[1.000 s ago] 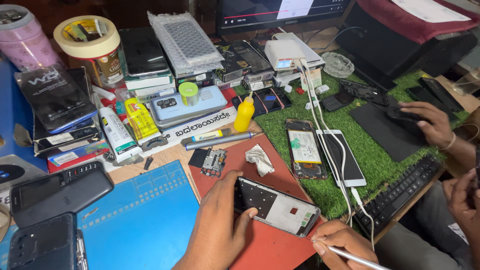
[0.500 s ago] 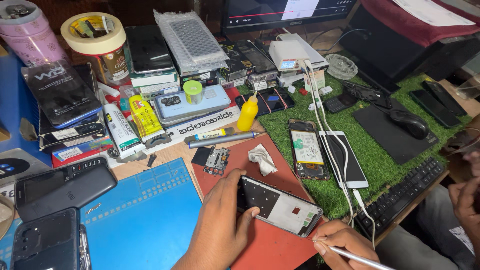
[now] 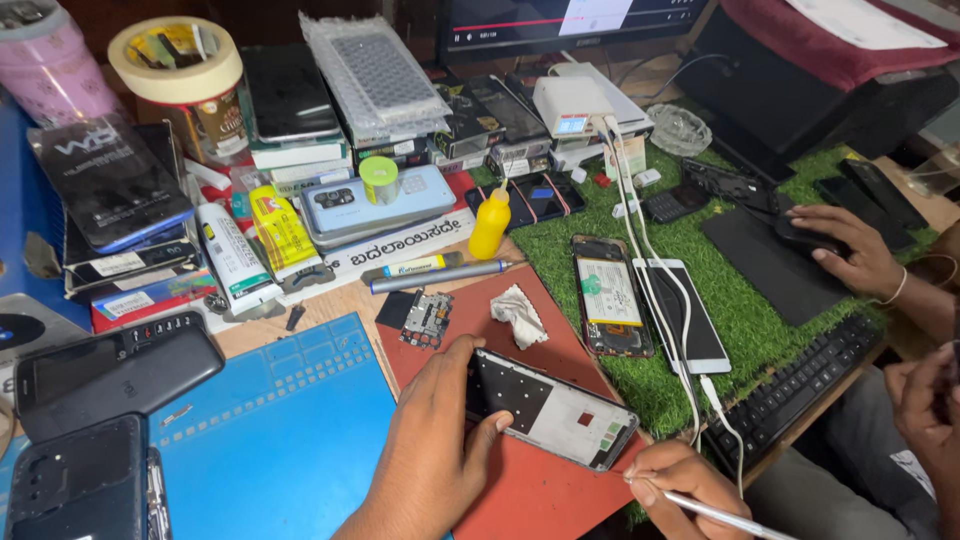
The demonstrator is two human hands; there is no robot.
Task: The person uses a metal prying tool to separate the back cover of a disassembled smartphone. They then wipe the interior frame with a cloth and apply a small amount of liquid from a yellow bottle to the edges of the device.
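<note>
My left hand rests on the near end of an opened phone frame, pinning it to the red mat. My right hand sits at the frame's right end and grips thin metal tweezers that point away to the right. A small circuit board and a crumpled white wipe lie on the mat just beyond the frame.
A blue work mat lies to the left, with dark phones beside it. Behind are a yellow bottle, a grey pen tool, glue tubes and stacked phones. On green turf lie an open phone, a white phone and cables. Another person's hand holds a mouse at right.
The view has shifted slightly. My hands stay on the phone frame. The other person's hand is back on the mouse at right, having been out of view half a second ago.
</note>
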